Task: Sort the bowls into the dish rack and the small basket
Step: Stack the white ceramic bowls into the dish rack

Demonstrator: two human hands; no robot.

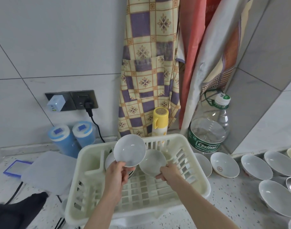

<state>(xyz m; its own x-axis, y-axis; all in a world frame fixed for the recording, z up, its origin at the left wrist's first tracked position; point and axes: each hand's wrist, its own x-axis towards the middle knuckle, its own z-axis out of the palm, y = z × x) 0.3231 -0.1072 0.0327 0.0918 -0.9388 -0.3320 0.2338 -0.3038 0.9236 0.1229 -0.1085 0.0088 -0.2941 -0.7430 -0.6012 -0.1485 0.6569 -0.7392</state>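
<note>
1. Clearly both hands are busy over the rack, a cream plastic dish rack standing on the speckled worktop.
2. Left hand pinches the lower rim of a white bowl, thumb on the inner face and fingers behind; the bowl stands nearly on edge above the rack's left side.
3. Right hand holds a second bowl by its lower right rim, tilted, just beside the first; whether the two touch I cannot tell.
4. More bowls stand partly hidden behind the left hand in the rack's slots.
5. Spare bowls lie in a row on the worktop to the right of the rack. No small basket is in view.
6. Handling, as I judge it: the bowls look like glazed ceramic, so stiff, smooth, likely slippery if wet, and liable to chip if knocked together or against the dividers.
7. Each seems light enough for a one-handed rim pinch, but that grip gives little hold against twisting.
8. A safer hold would be thumb inside the rim with fingers spread under the foot, lowering each bowl into its slot gently.
</note>
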